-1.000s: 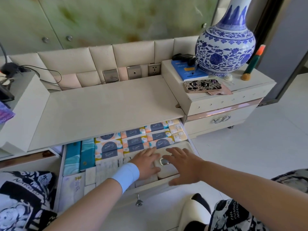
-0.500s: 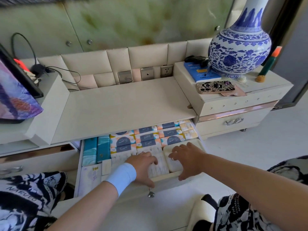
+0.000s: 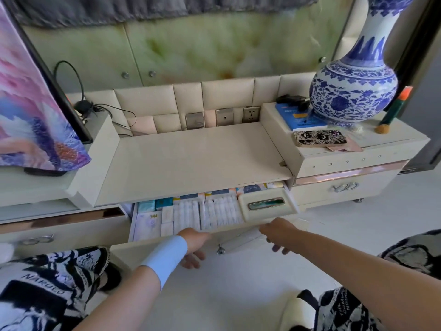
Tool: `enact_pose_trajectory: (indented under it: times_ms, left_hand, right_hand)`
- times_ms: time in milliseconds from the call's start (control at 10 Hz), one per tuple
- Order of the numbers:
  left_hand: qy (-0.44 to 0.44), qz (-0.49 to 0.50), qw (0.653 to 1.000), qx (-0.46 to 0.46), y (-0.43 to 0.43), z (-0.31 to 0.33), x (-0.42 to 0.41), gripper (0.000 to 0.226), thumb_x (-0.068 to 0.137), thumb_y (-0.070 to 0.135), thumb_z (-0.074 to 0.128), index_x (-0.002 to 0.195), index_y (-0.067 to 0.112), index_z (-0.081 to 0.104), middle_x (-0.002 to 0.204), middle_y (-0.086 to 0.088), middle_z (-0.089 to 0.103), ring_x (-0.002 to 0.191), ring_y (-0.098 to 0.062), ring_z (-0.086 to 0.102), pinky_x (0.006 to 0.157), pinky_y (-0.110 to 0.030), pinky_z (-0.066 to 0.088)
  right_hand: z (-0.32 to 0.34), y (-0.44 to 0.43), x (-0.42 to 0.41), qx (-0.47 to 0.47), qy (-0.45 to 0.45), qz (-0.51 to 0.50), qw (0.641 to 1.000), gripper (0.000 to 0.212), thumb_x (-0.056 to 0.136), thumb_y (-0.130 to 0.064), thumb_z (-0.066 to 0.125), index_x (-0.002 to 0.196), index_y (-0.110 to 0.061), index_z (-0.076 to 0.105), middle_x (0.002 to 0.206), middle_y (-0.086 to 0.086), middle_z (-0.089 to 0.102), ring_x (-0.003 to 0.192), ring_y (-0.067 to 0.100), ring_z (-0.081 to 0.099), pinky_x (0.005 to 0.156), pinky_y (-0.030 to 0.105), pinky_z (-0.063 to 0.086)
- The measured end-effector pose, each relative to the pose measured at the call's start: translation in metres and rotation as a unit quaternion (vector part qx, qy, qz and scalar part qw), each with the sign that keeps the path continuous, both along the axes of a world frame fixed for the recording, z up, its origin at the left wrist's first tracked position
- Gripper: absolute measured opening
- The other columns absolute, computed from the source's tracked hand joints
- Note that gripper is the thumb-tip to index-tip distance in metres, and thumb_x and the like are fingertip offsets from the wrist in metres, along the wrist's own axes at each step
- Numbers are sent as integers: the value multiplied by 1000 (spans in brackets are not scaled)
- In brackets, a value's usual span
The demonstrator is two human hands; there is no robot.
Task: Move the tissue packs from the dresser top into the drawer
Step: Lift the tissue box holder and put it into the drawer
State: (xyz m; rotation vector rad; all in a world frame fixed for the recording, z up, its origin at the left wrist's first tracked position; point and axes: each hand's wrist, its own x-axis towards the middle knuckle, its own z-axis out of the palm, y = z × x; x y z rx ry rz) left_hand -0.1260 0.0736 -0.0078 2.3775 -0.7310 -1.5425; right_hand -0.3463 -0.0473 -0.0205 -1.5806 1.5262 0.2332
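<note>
The middle drawer (image 3: 238, 236) stands partly open under the cream dresser top (image 3: 191, 161). It holds several tissue packs: white ones (image 3: 214, 213), teal ones (image 3: 155, 205) and patterned ones half hidden beneath the top. A cream tissue box (image 3: 266, 204) lies at the drawer's right end. My left hand (image 3: 193, 247), with a pale blue wristband, rests against the drawer's front panel left of the small knob (image 3: 219, 250). My right hand (image 3: 279, 235) touches the same panel right of the knob. Neither hand holds a pack.
On the raised right section stand a blue-and-white vase (image 3: 353, 87), a blue book (image 3: 298, 118), a patterned phone (image 3: 318, 138) and a green bottle (image 3: 393, 108). A screen (image 3: 35, 103) stands on the left section. Wall sockets (image 3: 224, 117) line the back. My knees flank the drawer.
Both hands left the packs inside the drawer and moved onto its front panel. The drawer has slid inward, so more packs are hidden under the top.
</note>
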Motion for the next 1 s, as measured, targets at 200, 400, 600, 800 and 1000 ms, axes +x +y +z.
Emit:
enact_pose_trajectory:
  times_ms: [200,400,600,800,1000]
  left_hand:
    - [226,309,919,-91,2,-20,15,52,94,32,61,134,1,47,106,-21,61,75,-33,66,56,-37,57]
    - [257,421,855,-161,-18,-26,30,46,94,27,57,129,-1,51,105,-21,64,67,-30,61,61,-36,51]
    - [260,439,836,-200,-48,-27,46,48,94,31,57,129,-2,52,117,-20,64,86,-31,61,64,-35,49]
    - [255,418,836,-248,-67,-32,55,32,96,28,58,121,9,56,125,-12,60,106,-26,62,75,-35,51]
    - [223,385,856,-263,-72,-35,63,11,95,28,60,98,17,60,119,-6,63,102,-21,65,81,-37,50]
  right_hand:
    - [-3,-18,18,78,-137,-210,965,16,92,-14,46,97,-2,56,94,20,67,73,32,70,67,37,55]
    - [-2,-38,33,107,-212,-257,937,19,93,-8,42,101,0,57,99,20,65,83,34,70,72,42,55]
    - [-7,-65,49,122,-281,-294,905,26,93,-6,42,106,4,62,110,19,67,93,33,70,75,44,56]
    - [-7,-84,63,136,-326,-303,885,34,96,-8,40,121,5,58,109,13,63,102,31,68,78,47,56]
    - [-11,-88,73,138,-346,-295,880,31,95,-6,41,122,-3,55,122,9,64,104,28,68,84,48,53]
